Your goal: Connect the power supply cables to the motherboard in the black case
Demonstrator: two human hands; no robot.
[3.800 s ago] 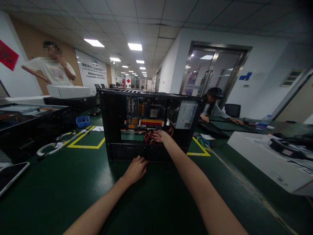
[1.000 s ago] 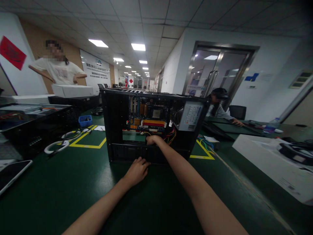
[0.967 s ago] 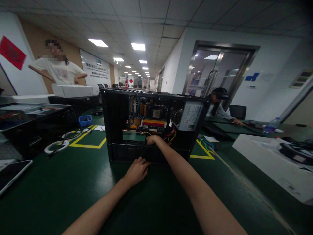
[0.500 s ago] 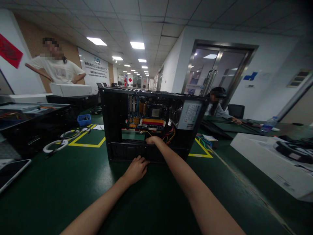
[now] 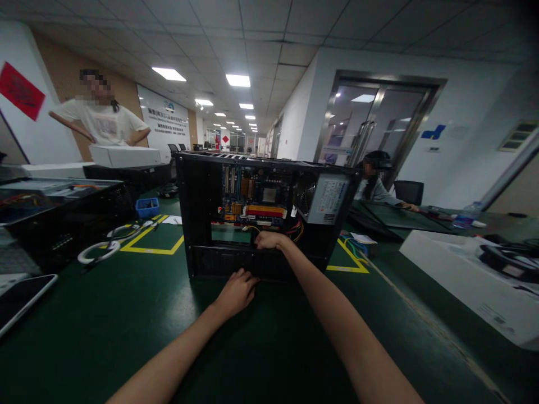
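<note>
1. Two bare hands are at work on a black computer case (image 5: 219, 262), which stands upright on the green worktop (image 5: 105, 331), its open side toward the person.
2. The right hand (image 5: 268, 240) reaches into the opening just above the case's lower panel. Its fingers are curled with the tips pointing left, right beside a small dark piece (image 5: 253, 238); whether they grasp it, I cannot tell.
3. A thin yellow wire (image 5: 254, 227) curves just above those fingers, and a bundle of coloured cables (image 5: 298, 230) hangs to their right, near the wrist.
4. Higher up inside the case are the red and yellow slots (image 5: 264, 212) of the motherboard (image 5: 256, 191); the power supply (image 5: 326, 197) sits at upper right, well apart from the fingers.
5. The left hand (image 5: 236, 293) lies palm down on the worktop, fingers loosely extended and released, their tips at the case's bottom edge; actual contact is hard to make out.
</note>
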